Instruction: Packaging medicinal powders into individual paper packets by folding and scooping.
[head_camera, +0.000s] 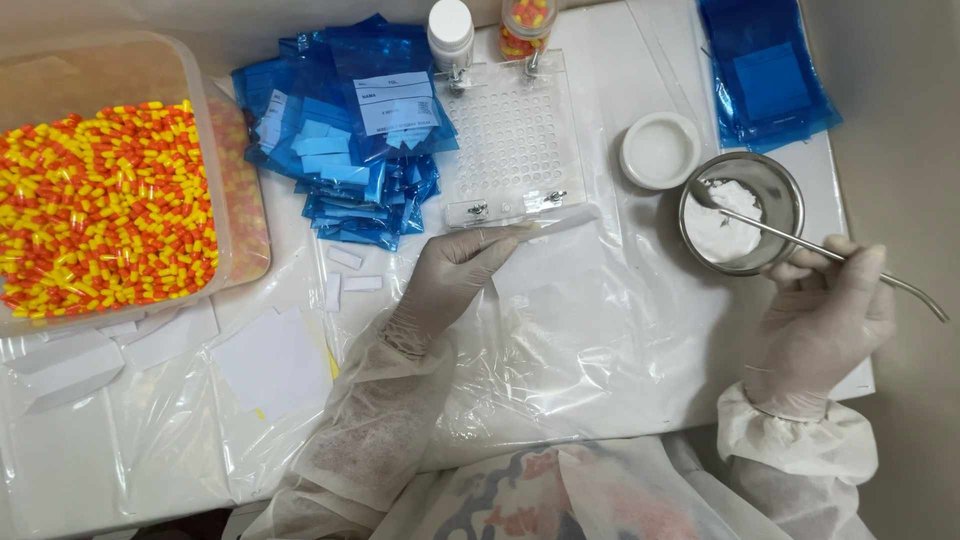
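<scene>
Right, both gloved hands at the capsule tray, spoon in the powder.

Right hand (825, 315) pinches a metal spoon (800, 240) by its handle, bowl end resting in white powder inside the steel bowl (742, 212). Left hand (450, 275) has its fingers pressed together and extended, holding a thin clear scraper (550, 227) flat against the near edge of the perforated clear tray (515, 135). White lid (659, 150) sits just beside the bowl. Tub of orange-yellow capsules (105, 210) and blue sachets (350, 130) lie left on the plastic-covered tabletop (560, 330).
</scene>
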